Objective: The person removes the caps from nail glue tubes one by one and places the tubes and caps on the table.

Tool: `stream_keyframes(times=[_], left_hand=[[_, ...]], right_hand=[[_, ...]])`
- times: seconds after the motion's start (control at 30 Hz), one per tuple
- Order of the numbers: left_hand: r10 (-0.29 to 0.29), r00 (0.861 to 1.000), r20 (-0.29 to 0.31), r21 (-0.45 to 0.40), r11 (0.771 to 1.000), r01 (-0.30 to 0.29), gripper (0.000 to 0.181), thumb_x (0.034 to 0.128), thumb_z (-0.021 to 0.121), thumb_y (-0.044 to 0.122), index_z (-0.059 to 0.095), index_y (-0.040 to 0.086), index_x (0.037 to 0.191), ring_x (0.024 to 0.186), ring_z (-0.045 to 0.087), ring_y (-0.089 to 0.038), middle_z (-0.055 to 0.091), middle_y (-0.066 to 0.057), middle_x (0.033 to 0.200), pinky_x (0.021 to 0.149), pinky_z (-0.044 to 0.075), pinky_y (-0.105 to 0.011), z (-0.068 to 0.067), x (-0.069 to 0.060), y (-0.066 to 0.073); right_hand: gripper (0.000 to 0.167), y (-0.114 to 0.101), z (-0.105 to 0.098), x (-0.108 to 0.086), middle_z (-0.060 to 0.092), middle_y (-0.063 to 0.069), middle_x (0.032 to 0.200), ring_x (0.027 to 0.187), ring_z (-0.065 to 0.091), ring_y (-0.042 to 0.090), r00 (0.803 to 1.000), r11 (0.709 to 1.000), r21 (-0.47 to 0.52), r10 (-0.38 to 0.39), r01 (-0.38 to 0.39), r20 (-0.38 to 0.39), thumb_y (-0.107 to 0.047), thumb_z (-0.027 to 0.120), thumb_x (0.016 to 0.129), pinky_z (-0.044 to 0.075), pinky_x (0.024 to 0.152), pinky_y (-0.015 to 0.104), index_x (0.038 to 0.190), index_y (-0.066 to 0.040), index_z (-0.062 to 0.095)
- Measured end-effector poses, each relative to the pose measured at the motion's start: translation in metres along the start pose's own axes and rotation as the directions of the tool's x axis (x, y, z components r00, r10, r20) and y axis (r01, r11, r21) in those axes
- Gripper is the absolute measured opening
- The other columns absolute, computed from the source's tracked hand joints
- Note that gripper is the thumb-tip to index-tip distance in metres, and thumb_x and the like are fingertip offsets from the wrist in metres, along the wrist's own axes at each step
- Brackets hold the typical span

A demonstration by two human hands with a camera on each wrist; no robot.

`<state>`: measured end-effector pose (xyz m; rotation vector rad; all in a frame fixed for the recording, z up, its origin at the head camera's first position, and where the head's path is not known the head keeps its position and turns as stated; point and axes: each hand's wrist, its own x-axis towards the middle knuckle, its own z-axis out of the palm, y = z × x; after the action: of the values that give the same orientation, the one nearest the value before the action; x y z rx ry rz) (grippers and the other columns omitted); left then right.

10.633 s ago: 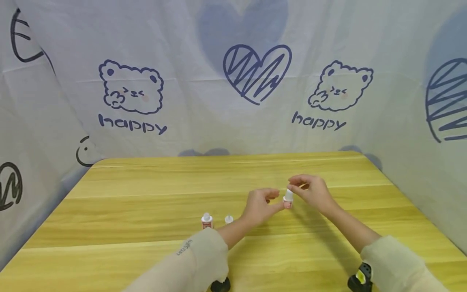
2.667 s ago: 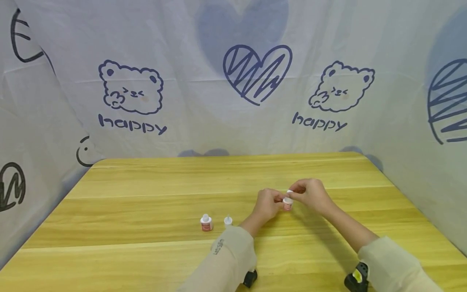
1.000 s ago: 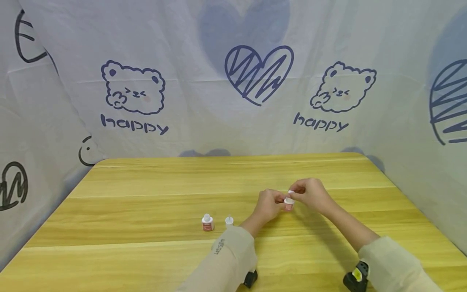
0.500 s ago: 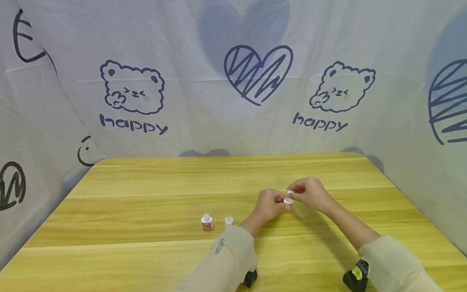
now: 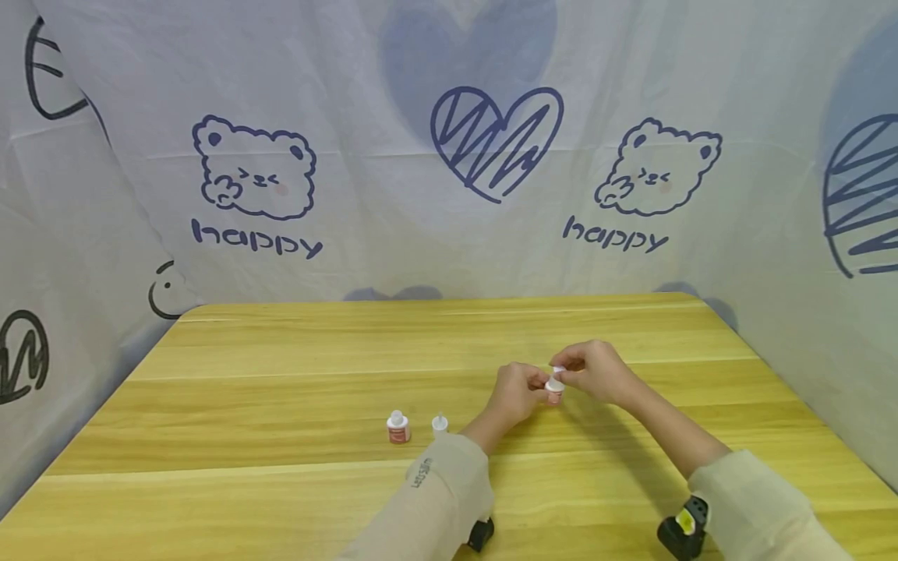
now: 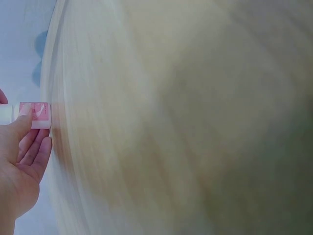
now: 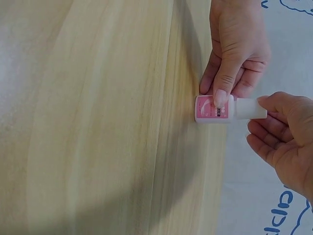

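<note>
A small white bottle with a pink label (image 5: 554, 396) stands upright on the table in the head view. My left hand (image 5: 517, 389) grips its body, the thumb lying across the label in the right wrist view. At its top, a white cap (image 7: 250, 108) is pinched between the thumb and fingers of my right hand (image 5: 596, 375). The cap sits against the bottle's shoulder; whether it is fully seated I cannot tell. In the left wrist view the same bottle (image 6: 42, 116) shows at the left edge, its cap end partly cut off.
To the left stands a second bottle with a red label (image 5: 398, 431) and a whitish top. Beside it is a small white piece with a pointed tip (image 5: 440, 425), its lower part hidden by my left sleeve. A printed cloth (image 5: 379, 234) hangs behind the wooden table (image 5: 281, 351).
Since the oldest frame, my left hand has moved right and closed its fingers round the bottle, and my right fingers have come lower on the cap. Over the last second the hands barely shift.
</note>
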<state>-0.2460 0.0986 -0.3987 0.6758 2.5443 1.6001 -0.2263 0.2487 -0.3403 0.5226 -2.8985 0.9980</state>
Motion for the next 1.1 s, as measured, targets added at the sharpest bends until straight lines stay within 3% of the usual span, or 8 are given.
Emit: stream_keyframes(times=[0.17, 0.53, 0.73, 1.1], left_hand=[[0.008, 1.000, 0.003, 0.005, 1.000, -0.008, 0.015, 0.0765, 0.073, 0.009, 0.074, -0.002, 0.087, 0.077, 0.069, -0.011, 0.073, -0.011, 0.083, 0.065, 0.052, -0.014, 0.0003, 0.0003, -0.0006], [0.018, 1.000, 0.006, 0.001, 1.000, -0.018, 0.014, 0.0776, 0.072, 0.007, 0.074, -0.002, 0.088, 0.077, 0.070, -0.013, 0.073, -0.011, 0.083, 0.066, 0.052, -0.014, 0.0003, 0.0007, -0.0010], [0.025, 1.000, 0.004, -0.028, 0.999, -0.025, 0.014, 0.0771, 0.072, 0.006, 0.073, -0.003, 0.089, 0.078, 0.070, -0.017, 0.073, -0.013, 0.083, 0.066, 0.053, -0.016, 0.0009, 0.0018, -0.0017], [0.006, 1.000, 0.017, -0.001, 1.000, -0.006, 0.015, 0.0783, 0.071, 0.009, 0.074, -0.002, 0.089, 0.078, 0.069, -0.011, 0.073, -0.011, 0.083, 0.066, 0.052, -0.014, 0.0002, 0.0012, 0.0000]], right_hand=[[0.016, 0.0018, 0.0011, -0.0002, 0.070, 0.017, 0.088, 0.080, 0.066, 0.025, 1.000, 1.000, 0.010, 0.011, -0.011, -0.013, -0.001, 0.064, 0.083, 0.055, 0.069, 0.033, 0.096, 0.008, 0.067], [0.008, 0.0076, 0.0092, -0.0026, 0.070, 0.013, 0.080, 0.072, 0.063, 0.018, 0.989, 0.999, 0.011, 0.031, -0.030, -0.142, -0.004, 0.069, 0.081, 0.052, 0.061, 0.026, 0.086, 0.002, 0.070], [0.008, 0.0081, 0.0081, -0.0022, 0.070, 0.012, 0.080, 0.070, 0.061, 0.014, 0.990, 0.999, 0.006, 0.054, -0.054, -0.131, -0.004, 0.068, 0.081, 0.050, 0.060, 0.024, 0.086, 0.001, 0.070], [0.010, 0.0075, 0.0047, -0.0016, 0.071, 0.015, 0.084, 0.074, 0.064, 0.019, 0.997, 1.000, 0.006, 0.010, -0.009, -0.077, -0.002, 0.067, 0.082, 0.054, 0.064, 0.028, 0.089, 0.004, 0.070]])
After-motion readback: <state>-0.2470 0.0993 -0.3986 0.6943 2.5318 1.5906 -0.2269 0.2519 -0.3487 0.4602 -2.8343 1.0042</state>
